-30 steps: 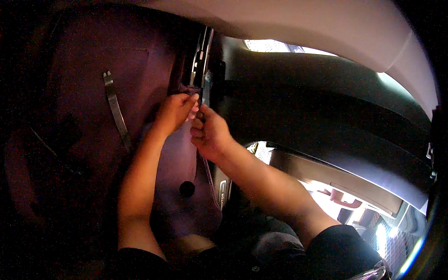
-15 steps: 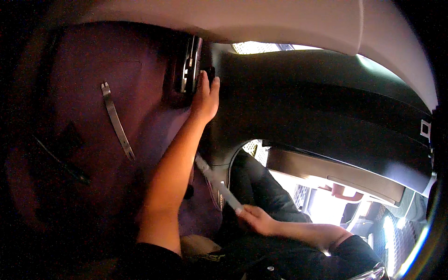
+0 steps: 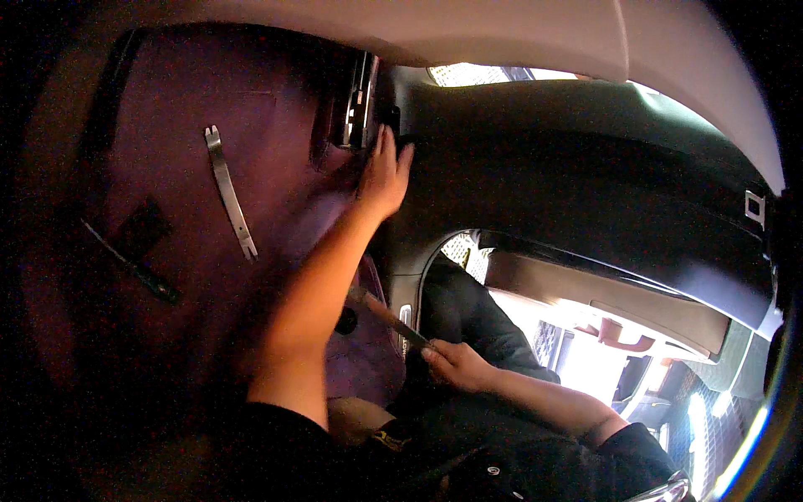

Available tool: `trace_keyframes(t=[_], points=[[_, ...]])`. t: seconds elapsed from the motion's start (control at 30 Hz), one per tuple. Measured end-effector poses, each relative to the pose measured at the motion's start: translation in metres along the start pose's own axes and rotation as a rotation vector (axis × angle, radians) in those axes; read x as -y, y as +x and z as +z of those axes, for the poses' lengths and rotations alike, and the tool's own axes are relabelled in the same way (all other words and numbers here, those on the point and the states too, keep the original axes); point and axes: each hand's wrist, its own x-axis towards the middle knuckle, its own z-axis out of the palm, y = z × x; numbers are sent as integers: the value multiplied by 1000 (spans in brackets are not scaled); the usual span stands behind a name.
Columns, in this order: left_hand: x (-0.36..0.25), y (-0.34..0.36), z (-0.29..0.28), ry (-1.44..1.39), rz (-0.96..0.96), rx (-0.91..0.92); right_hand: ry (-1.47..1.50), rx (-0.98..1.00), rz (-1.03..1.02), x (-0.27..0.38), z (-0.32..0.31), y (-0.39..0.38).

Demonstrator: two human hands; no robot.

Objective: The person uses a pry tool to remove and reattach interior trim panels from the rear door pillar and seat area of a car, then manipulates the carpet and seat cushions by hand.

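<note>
My left hand (image 3: 385, 177) reaches forward with its fingers extended and apart, holding nothing that I can see. Its fingertips are by a dark trim edge, just right of a metal rail (image 3: 358, 109) in the carpet. My right hand (image 3: 458, 366) grips one end of a flat metal pry bar (image 3: 393, 322); the bar points up and left toward my left forearm. A second flat pry bar (image 3: 226, 191), forked at its ends, lies on the purplish carpet (image 3: 184, 96) left of my left arm. Farther left lies a thin dark tool with a handle (image 3: 157, 284), perhaps a screwdriver.
I am inside a car. A dark curved side panel (image 3: 569, 184) runs along the right, with a metal striker loop (image 3: 754, 209) at its far end. Pale padding (image 3: 502, 33) hangs across the top. Beyond the door opening is a bright workshop area.
The view has shifted slightly, so the scene sits a little right and higher. My left fingers have straightened and drawn a little back from the rail. The right hand keeps the pry bar.
</note>
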Motion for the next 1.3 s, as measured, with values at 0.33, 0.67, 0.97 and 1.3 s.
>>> trace_keyframes(t=[0.33,0.67,0.97,1.3], points=[[33,-115,-18,153,60,-78,-401,215,8,-51,9,-1],[27,-50,-51,415,-4,16,-483,158,-70,-35,11,12],[81,-36,-61,605,306,174,-635,7,-364,-13,29,49],[-3,-25,-284,972,127,357,-561,-181,-509,56,12,86]])
